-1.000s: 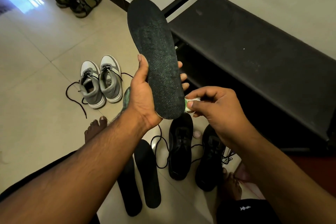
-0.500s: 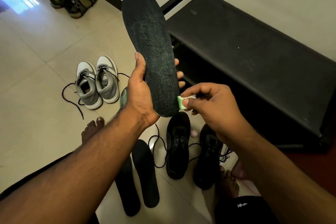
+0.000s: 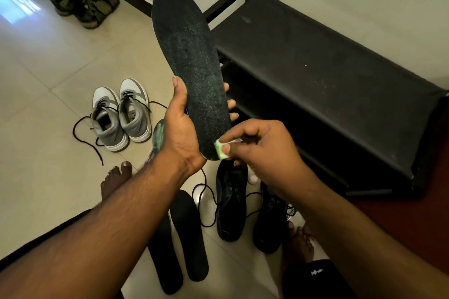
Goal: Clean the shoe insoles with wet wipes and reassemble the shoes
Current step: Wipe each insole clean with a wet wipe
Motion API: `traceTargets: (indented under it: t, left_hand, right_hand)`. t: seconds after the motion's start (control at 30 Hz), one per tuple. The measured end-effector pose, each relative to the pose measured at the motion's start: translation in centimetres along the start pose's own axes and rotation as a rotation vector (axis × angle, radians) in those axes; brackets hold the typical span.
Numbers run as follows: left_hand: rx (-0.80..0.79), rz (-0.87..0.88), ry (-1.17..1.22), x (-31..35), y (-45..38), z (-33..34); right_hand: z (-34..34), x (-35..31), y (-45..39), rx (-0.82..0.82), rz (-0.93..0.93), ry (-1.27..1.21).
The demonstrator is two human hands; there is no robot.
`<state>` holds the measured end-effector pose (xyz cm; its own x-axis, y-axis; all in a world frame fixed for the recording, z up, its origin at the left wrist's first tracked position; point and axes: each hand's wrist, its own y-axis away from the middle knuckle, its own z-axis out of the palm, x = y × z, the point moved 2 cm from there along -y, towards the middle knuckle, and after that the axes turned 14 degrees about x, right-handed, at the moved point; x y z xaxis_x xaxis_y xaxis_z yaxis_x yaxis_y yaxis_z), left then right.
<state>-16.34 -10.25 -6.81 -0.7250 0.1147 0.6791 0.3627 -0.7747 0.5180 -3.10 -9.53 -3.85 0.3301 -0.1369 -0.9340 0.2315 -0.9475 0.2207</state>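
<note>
The right hand [image 3: 262, 150] has its thumb and fingertips pinched tight on a small wadded wet wipe [image 3: 222, 150], white with a green tinge, and it's pressed right against the heel edge of the insole [image 3: 192, 68]. Pinching it small like that probably gives more pressure on one stubborn spot.

The left hand [image 3: 181, 128], just beside the right one, is wrapped around the insole's lower half, thumb up one edge and fingertips poking out past the other, so the dark speckled face points toward the person and stays stiff enough to scrub. The toe end sticks up and away from both hands.

Below the hands, on the floor, two more black insoles [image 3: 179, 240] lie side by side, and a pair of black shoes [image 3: 250, 206] sits next to them with loose laces, likely waiting for their insoles. Out past the left hand is a grey pair of sneakers [image 3: 121, 114]. Past the right hand is a black shoe rack [image 3: 328, 75]. Looks like mid-cleaning, with reassembly still to come.
</note>
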Motion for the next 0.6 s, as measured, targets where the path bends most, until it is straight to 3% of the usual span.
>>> traceTargets:
  t: [0.2,0.37,0.53,0.6]
  left_hand:
    - [0.021,0.036,0.016,0.2,-0.1,0.0]
    - [0.035,0.019,0.014,0.2,-0.1,-0.1]
    - [0.039,0.040,-0.016,0.2,0.1,0.0]
    - [0.038,0.031,-0.009,0.2,0.1,0.1]
  right_hand:
    - [-0.7,0.8,-0.9,0.060,0.044,-0.029]
    - [0.6,0.2,0.2,-0.059,0.022,-0.062]
    - [-0.7,0.9,-1.0,0.066,0.027,-0.007]
    - [-0.2,0.7,-0.6,0.037,0.025,-0.031]
